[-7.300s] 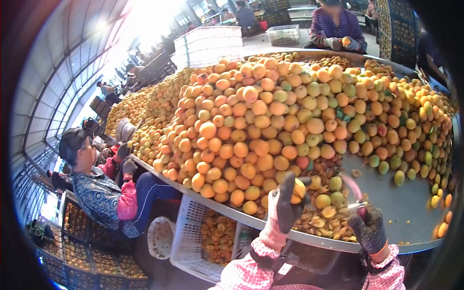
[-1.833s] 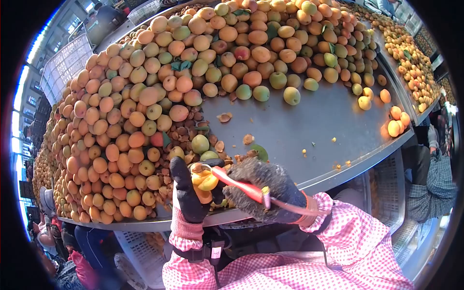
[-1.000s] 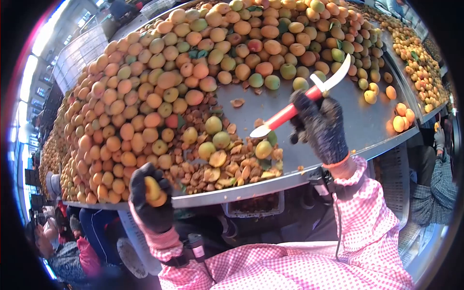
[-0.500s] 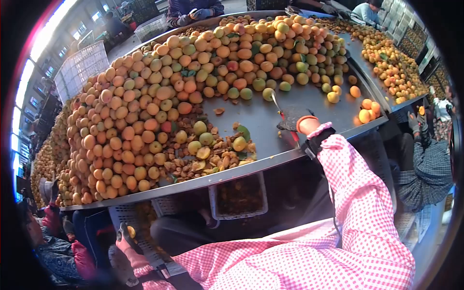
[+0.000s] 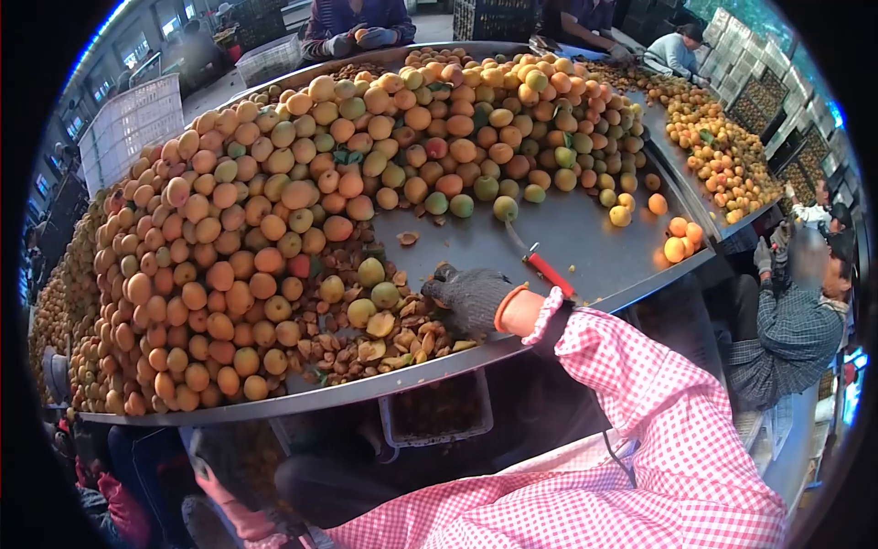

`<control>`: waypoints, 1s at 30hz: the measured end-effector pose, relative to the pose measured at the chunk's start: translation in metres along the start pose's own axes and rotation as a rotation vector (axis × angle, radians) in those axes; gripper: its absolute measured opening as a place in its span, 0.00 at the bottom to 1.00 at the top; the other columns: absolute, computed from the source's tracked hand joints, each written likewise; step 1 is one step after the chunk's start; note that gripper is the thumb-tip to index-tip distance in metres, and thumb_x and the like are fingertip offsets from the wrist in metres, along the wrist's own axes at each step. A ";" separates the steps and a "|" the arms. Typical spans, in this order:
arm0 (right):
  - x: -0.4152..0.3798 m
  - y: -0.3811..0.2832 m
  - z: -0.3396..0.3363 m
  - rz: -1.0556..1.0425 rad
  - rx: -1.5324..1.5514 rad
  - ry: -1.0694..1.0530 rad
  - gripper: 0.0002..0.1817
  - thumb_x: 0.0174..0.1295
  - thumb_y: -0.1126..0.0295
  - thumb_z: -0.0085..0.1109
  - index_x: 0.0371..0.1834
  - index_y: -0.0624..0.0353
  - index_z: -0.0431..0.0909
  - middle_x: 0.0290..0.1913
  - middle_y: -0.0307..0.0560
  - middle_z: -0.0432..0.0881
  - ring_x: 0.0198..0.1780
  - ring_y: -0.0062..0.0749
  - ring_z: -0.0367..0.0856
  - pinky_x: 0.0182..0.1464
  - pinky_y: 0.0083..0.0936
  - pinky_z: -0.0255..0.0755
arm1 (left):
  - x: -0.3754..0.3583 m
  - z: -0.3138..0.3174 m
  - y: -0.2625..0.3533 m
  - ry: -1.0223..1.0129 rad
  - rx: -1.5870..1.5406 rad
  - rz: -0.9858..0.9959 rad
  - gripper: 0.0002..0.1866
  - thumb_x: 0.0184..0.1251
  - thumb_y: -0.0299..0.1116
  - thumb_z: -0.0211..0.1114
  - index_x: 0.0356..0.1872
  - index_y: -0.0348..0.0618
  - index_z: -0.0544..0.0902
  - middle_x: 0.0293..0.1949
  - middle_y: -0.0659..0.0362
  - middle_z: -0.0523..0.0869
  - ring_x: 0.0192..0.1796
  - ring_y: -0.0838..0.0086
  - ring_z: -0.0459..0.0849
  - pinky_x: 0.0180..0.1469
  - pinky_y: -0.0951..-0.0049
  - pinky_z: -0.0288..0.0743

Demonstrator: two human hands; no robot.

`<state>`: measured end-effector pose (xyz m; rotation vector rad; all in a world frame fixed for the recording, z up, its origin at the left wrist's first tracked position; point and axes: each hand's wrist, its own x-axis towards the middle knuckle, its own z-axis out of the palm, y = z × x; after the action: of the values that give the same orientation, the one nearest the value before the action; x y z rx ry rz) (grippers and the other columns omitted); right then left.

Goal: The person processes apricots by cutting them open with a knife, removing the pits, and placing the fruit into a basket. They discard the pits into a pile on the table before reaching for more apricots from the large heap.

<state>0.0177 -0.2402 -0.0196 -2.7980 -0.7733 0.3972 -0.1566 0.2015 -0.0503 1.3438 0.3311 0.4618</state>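
Observation:
My right hand (image 5: 474,300), in a dark grey knitted glove, reaches down at the right edge of the pile of split apricot pieces (image 5: 402,337). Its fingers are bent and close together; what lies under them is hidden. Behind it, a knife (image 5: 551,273) with a red handle and a thin curved blade lies on the metal table, untouched. Whole apricots (image 5: 370,272), some greenish, sit among the pieces just left of the hand. My left hand (image 5: 219,457) is low at the lower left, dark and blurred, and its fingers cannot be made out.
A large heap of apricots (image 5: 247,220) covers the table's left and back. Loose apricots (image 5: 679,240) rest near the right edge. Below the metal rim (image 5: 274,409) stands a crate (image 5: 437,434) with dark contents. Co-workers (image 5: 791,316) sit around, and a white basket (image 5: 133,128) stands at left.
My right hand has let go of the knife and moved left to the apricot pieces. The left hand, earlier holding an apricot half, is now blurred. The view has shifted slightly.

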 end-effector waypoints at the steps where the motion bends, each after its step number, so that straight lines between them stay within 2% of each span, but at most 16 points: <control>1: 0.011 0.008 0.008 -0.020 -0.012 -0.004 0.19 0.53 0.67 0.56 0.50 0.59 0.73 0.49 0.60 0.76 0.49 0.54 0.78 0.48 0.44 0.74 | -0.003 0.057 0.031 -0.034 0.258 0.158 0.22 0.68 0.37 0.57 0.58 0.35 0.73 0.51 0.52 0.80 0.48 0.67 0.81 0.48 0.71 0.76; 2: 0.016 0.011 0.008 -0.006 -0.028 -0.006 0.19 0.53 0.67 0.56 0.50 0.59 0.73 0.49 0.60 0.76 0.49 0.54 0.78 0.48 0.44 0.74 | -0.004 0.102 0.054 -0.070 0.515 0.319 0.23 0.69 0.40 0.56 0.59 0.35 0.72 0.52 0.54 0.79 0.47 0.67 0.82 0.48 0.72 0.77; 4: 0.017 0.016 0.008 -0.037 0.011 0.118 0.24 0.54 0.60 0.61 0.51 0.59 0.72 0.47 0.58 0.75 0.44 0.55 0.79 0.45 0.43 0.74 | -0.001 0.161 0.073 -0.329 0.319 0.085 0.25 0.69 0.45 0.54 0.59 0.36 0.72 0.54 0.54 0.77 0.47 0.67 0.82 0.45 0.72 0.78; 6: 0.001 -0.006 -0.015 -0.083 0.203 0.373 0.22 0.56 0.59 0.61 0.48 0.63 0.72 0.43 0.61 0.77 0.44 0.57 0.78 0.45 0.43 0.74 | 0.002 0.217 0.066 -0.460 -0.171 -0.384 0.30 0.67 0.47 0.56 0.64 0.40 0.65 0.55 0.52 0.75 0.48 0.66 0.81 0.44 0.69 0.80; 8: -0.005 -0.033 -0.033 -0.089 0.316 0.456 0.21 0.56 0.59 0.59 0.47 0.63 0.72 0.42 0.63 0.77 0.44 0.57 0.78 0.44 0.44 0.74 | -0.003 0.264 0.051 -0.539 -0.486 -0.639 0.35 0.64 0.40 0.60 0.69 0.44 0.55 0.55 0.49 0.75 0.49 0.65 0.81 0.42 0.68 0.81; 10: -0.007 -0.043 -0.041 -0.237 0.479 0.596 0.22 0.57 0.56 0.59 0.45 0.63 0.73 0.39 0.63 0.77 0.39 0.58 0.79 0.39 0.45 0.73 | -0.010 0.284 -0.009 -0.619 -0.342 -0.230 0.38 0.65 0.32 0.60 0.72 0.48 0.48 0.54 0.47 0.75 0.50 0.63 0.80 0.41 0.69 0.82; 11: -0.006 -0.028 -0.045 -0.210 0.467 0.599 0.22 0.57 0.56 0.59 0.45 0.63 0.73 0.39 0.63 0.77 0.39 0.58 0.79 0.39 0.45 0.73 | 0.002 0.285 -0.038 -0.815 0.017 0.335 0.33 0.66 0.32 0.57 0.70 0.53 0.54 0.50 0.49 0.77 0.44 0.65 0.81 0.31 0.75 0.79; 14: -0.015 0.053 -0.049 0.193 0.010 0.626 0.20 0.56 0.57 0.60 0.43 0.63 0.74 0.38 0.61 0.78 0.38 0.57 0.79 0.37 0.45 0.74 | 0.018 0.291 -0.034 -0.522 -0.386 -0.857 0.19 0.69 0.42 0.56 0.49 0.35 0.77 0.32 0.55 0.82 0.22 0.78 0.78 0.20 0.85 0.69; 15: -0.018 0.084 -0.038 0.317 -0.223 0.534 0.20 0.55 0.58 0.62 0.44 0.62 0.74 0.38 0.61 0.78 0.38 0.56 0.80 0.38 0.45 0.74 | 0.024 0.297 -0.033 -0.460 -0.422 -0.902 0.21 0.69 0.48 0.54 0.41 0.36 0.80 0.25 0.58 0.81 0.21 0.77 0.78 0.19 0.85 0.68; 17: -0.025 0.106 -0.035 0.538 -0.172 0.050 0.22 0.52 0.58 0.63 0.44 0.64 0.75 0.39 0.62 0.79 0.42 0.55 0.80 0.42 0.45 0.73 | 0.032 0.311 -0.029 -0.337 -0.521 -0.890 0.22 0.70 0.48 0.54 0.43 0.35 0.78 0.29 0.56 0.81 0.23 0.75 0.79 0.19 0.85 0.69; 22: -0.026 0.120 -0.028 0.260 -0.090 -0.165 0.16 0.47 0.63 0.61 0.36 0.64 0.78 0.39 0.60 0.79 0.42 0.54 0.79 0.44 0.44 0.73 | 0.030 0.328 -0.021 -0.189 -0.484 -0.781 0.16 0.67 0.39 0.58 0.42 0.32 0.77 0.37 0.52 0.81 0.27 0.70 0.83 0.24 0.82 0.75; 24: -0.023 0.119 -0.041 0.245 -0.215 -0.578 0.14 0.47 0.65 0.62 0.35 0.63 0.79 0.41 0.59 0.79 0.45 0.54 0.78 0.45 0.43 0.72 | 0.033 0.310 -0.054 -0.674 0.092 0.305 0.09 0.62 0.26 0.61 0.41 0.32 0.76 0.41 0.50 0.80 0.31 0.69 0.84 0.28 0.77 0.80; 25: -0.022 0.129 -0.045 0.248 -0.224 -0.580 0.14 0.47 0.65 0.62 0.35 0.63 0.79 0.41 0.59 0.79 0.45 0.54 0.78 0.45 0.43 0.72 | 0.038 0.310 -0.042 -0.751 0.130 0.392 0.10 0.56 0.15 0.60 0.39 0.33 0.75 0.37 0.51 0.81 0.33 0.70 0.85 0.30 0.73 0.82; 27: -0.022 0.160 -0.047 0.318 -0.308 -0.155 0.18 0.49 0.65 0.62 0.43 0.61 0.77 0.46 0.58 0.78 0.48 0.54 0.77 0.48 0.42 0.72 | 0.038 0.302 -0.024 -0.747 0.186 0.281 0.11 0.56 0.13 0.58 0.40 0.34 0.76 0.35 0.52 0.81 0.32 0.70 0.84 0.30 0.73 0.80; 28: -0.015 0.174 -0.048 0.309 -0.324 -0.146 0.18 0.49 0.65 0.62 0.43 0.61 0.77 0.46 0.58 0.78 0.48 0.54 0.77 0.48 0.42 0.72 | 0.036 0.300 -0.020 -0.746 0.242 0.182 0.13 0.56 0.11 0.56 0.41 0.35 0.77 0.33 0.52 0.80 0.31 0.70 0.82 0.30 0.72 0.79; 30: -0.003 0.195 -0.049 0.330 -0.177 0.473 0.25 0.50 0.63 0.62 0.52 0.58 0.73 0.50 0.57 0.77 0.51 0.53 0.76 0.51 0.41 0.72 | 0.029 0.307 -0.027 -0.560 -0.086 0.017 0.10 0.60 0.21 0.57 0.44 0.34 0.77 0.24 0.56 0.78 0.27 0.72 0.81 0.23 0.73 0.75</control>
<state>0.1225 -0.4122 -0.0259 -3.0015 -0.2525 -0.2980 0.0214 -0.0497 -0.0145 1.3328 -0.1621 0.0988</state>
